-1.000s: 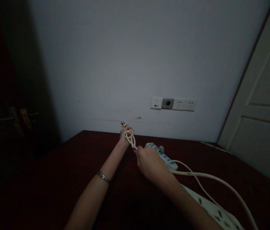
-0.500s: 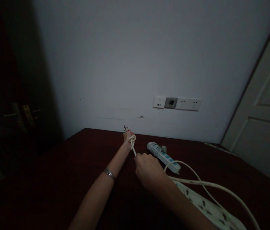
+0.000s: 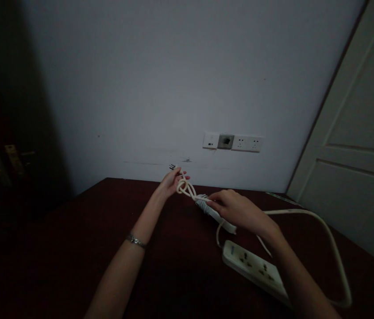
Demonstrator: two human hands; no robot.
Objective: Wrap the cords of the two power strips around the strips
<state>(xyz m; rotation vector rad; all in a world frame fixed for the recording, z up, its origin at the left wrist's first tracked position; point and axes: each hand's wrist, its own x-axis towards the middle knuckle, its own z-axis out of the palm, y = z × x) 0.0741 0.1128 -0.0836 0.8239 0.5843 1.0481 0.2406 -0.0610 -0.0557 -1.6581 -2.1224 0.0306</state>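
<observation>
My left hand (image 3: 171,181) is stretched toward the wall and grips the plug end of a white cable (image 3: 187,189), with the plug prongs (image 3: 172,167) sticking out past the fingers. A knotted loop of that cable hangs just right of it. My right hand (image 3: 236,208) pinches the cable a little further along, above a small power strip with blue switches (image 3: 215,215). The cable runs from my right hand in a wide arc (image 3: 326,230) to the right. A bracelet (image 3: 135,240) is on my left wrist.
A larger white power strip (image 3: 256,268) lies on the dark red table (image 3: 74,248) under my right forearm. A row of wall sockets (image 3: 232,142) is on the white wall. A white door (image 3: 356,146) stands at right, a dark door with handle (image 3: 10,159) at left.
My right hand has moved right and away from me along the cable. The loop at my left hand has loosened and widened. The view has shifted, and the larger strip now shows more fully.
</observation>
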